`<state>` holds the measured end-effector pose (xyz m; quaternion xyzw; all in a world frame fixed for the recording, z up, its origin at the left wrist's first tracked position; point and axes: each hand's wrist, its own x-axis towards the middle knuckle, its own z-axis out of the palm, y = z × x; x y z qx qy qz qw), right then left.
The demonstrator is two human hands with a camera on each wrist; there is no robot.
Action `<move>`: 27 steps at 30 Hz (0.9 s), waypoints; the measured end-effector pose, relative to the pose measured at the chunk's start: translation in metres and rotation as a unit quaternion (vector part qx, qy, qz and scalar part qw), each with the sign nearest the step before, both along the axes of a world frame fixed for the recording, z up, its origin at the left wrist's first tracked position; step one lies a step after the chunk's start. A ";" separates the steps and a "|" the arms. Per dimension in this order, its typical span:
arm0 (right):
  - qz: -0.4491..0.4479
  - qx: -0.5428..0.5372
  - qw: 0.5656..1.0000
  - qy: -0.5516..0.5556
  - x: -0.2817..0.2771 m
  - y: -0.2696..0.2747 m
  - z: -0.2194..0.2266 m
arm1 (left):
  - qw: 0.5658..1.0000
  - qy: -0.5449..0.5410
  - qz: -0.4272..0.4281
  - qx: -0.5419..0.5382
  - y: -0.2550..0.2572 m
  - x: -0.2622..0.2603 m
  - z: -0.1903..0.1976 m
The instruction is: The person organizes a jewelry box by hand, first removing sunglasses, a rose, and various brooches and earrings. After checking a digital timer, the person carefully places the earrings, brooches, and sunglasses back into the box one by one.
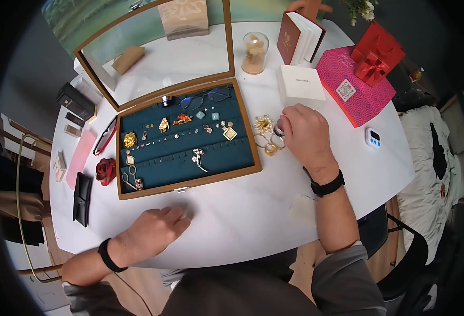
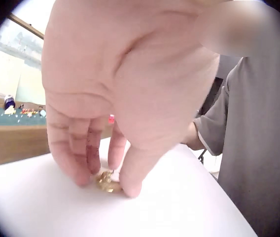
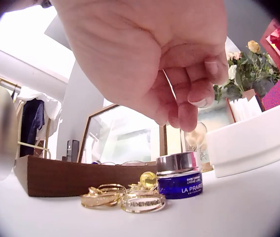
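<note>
Gold, a small knobbly piece of jewellery (image 2: 108,183) sits low against the white table (image 1: 232,221), in front of an open wooden case (image 1: 232,162) lined in dark teal and dotted with brooches and earrings. The person's left hand (image 1: 155,231) arches over the piece, thumb and fingertips drawn in around it in a light pinch; how firm the hold is cannot be told. The right hand (image 1: 308,131) hangs loosely curled, holding nothing, its fingers apart and above a blue cream jar (image 3: 180,183) with a silver cap. Just beside the jar lie gold bangles (image 3: 142,203), and a white box (image 1: 301,87) stands behind. The gold piece could well slip or skid, since it is small and only fingertips bear on it on a smooth-looking surface. If the right hand dropped or swept sideways, it would probably knock the jar into the bangles and scatter them
</note>
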<state>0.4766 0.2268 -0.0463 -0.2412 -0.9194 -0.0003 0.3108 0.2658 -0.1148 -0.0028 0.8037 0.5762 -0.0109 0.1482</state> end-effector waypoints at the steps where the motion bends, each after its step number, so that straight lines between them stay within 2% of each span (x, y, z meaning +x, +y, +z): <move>1: 0.002 -0.001 1.000 -0.003 -0.001 -0.001 0.000 | 1.000 -0.004 0.026 0.016 -0.006 0.002 -0.003; 5: 0.007 -0.019 1.000 -0.004 -0.001 -0.002 -0.002 | 0.996 -0.022 0.076 0.029 -0.014 0.005 -0.008; 8: 0.016 -0.034 0.999 -0.011 -0.002 -0.004 -0.003 | 0.995 -0.045 0.085 -0.005 -0.009 0.006 -0.001; 11: 0.048 -0.060 0.996 -0.039 -0.002 -0.006 -0.001 | 0.992 -0.090 0.088 0.025 -0.003 0.002 -0.007; 12: 0.048 -0.060 0.996 -0.039 0.000 -0.007 0.000 | 0.992 -0.089 0.088 0.025 0.002 0.002 -0.004; 14: 0.106 -0.108 0.981 -0.124 0.002 -0.008 0.003 | 0.983 -0.134 0.117 0.049 0.016 0.003 0.007; 15: 0.107 -0.108 0.981 -0.124 0.003 -0.010 0.005 | 0.983 -0.134 0.117 0.050 0.024 0.003 0.011; 17: 0.144 -0.137 0.968 -0.155 0.002 -0.016 0.009 | 0.958 -0.228 0.140 0.099 0.044 0.001 0.021; 19: 0.148 -0.147 0.964 -0.166 0.003 -0.019 0.012 | 0.951 -0.239 0.144 0.131 0.066 0.002 0.033; 21: 0.153 -0.156 0.959 -0.178 0.005 -0.022 0.013 | 0.895 -0.362 0.231 0.124 0.085 0.003 0.039; 22: 0.150 -0.154 0.958 -0.190 0.006 -0.022 0.013 | 0.894 -0.362 0.232 0.129 0.093 0.002 0.037; 24: 0.147 -0.146 0.957 -0.202 0.006 -0.022 0.011 | 0.788 -0.545 0.268 0.099 0.110 -0.003 0.022; 25: 0.146 -0.156 0.953 -0.213 0.006 -0.021 0.010 | 0.789 -0.545 0.265 0.103 0.116 -0.006 0.019; 27: 0.144 -0.161 0.951 -0.223 0.005 -0.020 0.008 | 0.721 -0.628 0.285 0.069 0.126 -0.012 0.014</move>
